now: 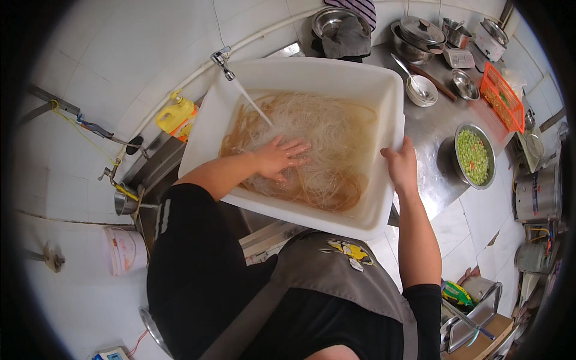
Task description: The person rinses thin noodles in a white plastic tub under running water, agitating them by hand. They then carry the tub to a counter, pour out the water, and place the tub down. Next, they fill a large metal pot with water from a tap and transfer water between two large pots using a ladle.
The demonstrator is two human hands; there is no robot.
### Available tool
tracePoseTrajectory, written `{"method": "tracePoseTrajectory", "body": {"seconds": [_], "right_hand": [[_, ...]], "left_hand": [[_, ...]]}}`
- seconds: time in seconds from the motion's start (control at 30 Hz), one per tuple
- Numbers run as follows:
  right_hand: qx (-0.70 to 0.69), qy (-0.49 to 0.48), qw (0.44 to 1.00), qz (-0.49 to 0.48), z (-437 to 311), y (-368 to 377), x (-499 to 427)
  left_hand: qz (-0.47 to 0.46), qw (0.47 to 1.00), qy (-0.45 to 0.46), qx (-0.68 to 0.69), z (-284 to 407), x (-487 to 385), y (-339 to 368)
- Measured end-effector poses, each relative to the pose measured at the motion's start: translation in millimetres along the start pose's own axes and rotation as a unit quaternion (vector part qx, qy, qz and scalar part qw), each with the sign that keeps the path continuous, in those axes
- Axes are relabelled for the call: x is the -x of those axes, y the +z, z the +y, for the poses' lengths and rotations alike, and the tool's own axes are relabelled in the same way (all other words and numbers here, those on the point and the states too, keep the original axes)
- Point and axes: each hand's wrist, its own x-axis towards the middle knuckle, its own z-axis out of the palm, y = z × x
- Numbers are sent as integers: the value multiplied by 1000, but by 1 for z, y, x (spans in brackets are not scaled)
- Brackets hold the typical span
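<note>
A large white plastic tub (297, 72) rests over the steel sink. Thin translucent noodles (328, 135) and some wider brownish strands (346, 198) lie in cloudy water inside it. From a chrome tap (222, 63) a stream of water runs into the tub. My left hand (281, 158) is spread, palm down, on the noodles at the water's surface, close to where the stream falls. The right rim of the tub is gripped by my right hand (401, 163), its thumb on top and the other fingers mostly hidden outside the wall.
Right of the tub, a steel counter (432, 135) holds a steel bowl of chopped green vegetables (473, 157), white bowls (421, 92) with a spoon, an orange basket (501, 96) and lidded pots (420, 33). A yellow bottle (175, 114) stands at the tub's left.
</note>
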Motion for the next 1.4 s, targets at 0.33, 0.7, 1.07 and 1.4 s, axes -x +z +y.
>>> {"method": "tracePoseTrajectory", "body": {"seconds": [0.33,0.7,1.07,1.4], "right_hand": [[-42,-18,999,-2,7,2,-3],[-26,-16,1000,4,7,0,-3],[-26,-27,999,3,4,2,-1],[-17,-26,1000,6,6,-1,-1]], "left_hand": [[-155,965,-191,88,-43,73,10],[-179,947,-229,133,-52,108,26],[-48,935,-303,179,-95,78,59],[416,781,-415,210,-132,99,-135]]}}
